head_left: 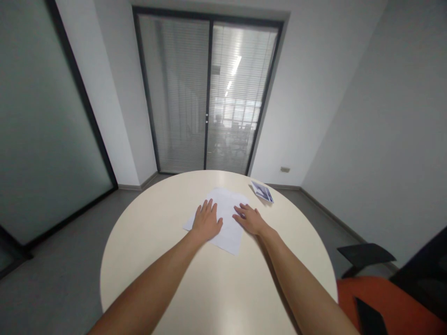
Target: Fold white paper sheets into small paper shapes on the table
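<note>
White paper [228,228] without legible writing, both hands [207,222] spread over it.

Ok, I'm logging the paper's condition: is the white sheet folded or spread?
Spread: the white sheet lies broad and flat on the table, corners showing beyond the left hand and right hand.

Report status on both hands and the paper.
Left hand open, palm down on white paper. Right hand open, fingers over its right side. Folded leaflet beyond right hand, off the paper.
</note>
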A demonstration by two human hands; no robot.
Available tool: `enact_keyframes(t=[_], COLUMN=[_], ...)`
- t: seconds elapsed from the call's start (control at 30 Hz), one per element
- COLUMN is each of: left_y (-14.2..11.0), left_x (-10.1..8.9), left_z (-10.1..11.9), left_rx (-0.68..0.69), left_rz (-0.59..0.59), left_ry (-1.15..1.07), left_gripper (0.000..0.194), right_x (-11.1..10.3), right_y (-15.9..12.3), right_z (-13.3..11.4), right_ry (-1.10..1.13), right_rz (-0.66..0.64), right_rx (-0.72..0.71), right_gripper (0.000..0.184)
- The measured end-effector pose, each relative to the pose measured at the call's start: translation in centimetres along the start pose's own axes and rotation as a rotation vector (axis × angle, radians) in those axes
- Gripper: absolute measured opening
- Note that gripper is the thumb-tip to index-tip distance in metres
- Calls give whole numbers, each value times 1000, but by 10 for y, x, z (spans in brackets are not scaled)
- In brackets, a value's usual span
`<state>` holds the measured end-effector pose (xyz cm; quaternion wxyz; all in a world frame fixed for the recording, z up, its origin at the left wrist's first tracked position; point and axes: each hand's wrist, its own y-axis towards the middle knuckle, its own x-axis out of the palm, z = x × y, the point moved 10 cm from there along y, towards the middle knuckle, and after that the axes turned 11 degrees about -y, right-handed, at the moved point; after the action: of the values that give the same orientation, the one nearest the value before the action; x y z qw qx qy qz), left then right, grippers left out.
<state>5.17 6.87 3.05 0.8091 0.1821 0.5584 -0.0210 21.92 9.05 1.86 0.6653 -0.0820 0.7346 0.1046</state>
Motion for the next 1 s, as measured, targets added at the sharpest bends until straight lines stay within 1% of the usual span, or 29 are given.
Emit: enact_keyframes(t=[0.07,0.17,0.3,0.47,0.6,0.7,0.83,0.9,1.0], left_y=[1,2,2,2,2,3,4,5,6], left_x=[7,12,12,9,6,4,-4,-9,-15], left_z=[-1,-2,0,1,2,2,3,2,-1], left_rx=[22,34,55,52,56,58,71,73,70], left_rz=[-35,-48,-49,-40,-16,12,75,102,128], left_ry=[-19,-31,-38,-38,-30,-23,-26,-30,-43], left_gripper=[65,66,66,65,65,63,56,52,47], right_x=[2,3,2,-2,-6,-11,-20,-23,-25], right_y=[-1,-2,-1,-1,0,1,-3,-5,-7], right_z=[-1,-3,-3,-4,-7,-14,-26,-27,-24], right_ry=[7,23,43,59,71,83,136,180,229], right_rz=[-23,-44,-23,3,19,57,127,129,94], right_rx=[-12,-33,-46,-78,-106,-186,-314,-311,-251], right_gripper=[65,72,65,56,56,55,49,47,51])
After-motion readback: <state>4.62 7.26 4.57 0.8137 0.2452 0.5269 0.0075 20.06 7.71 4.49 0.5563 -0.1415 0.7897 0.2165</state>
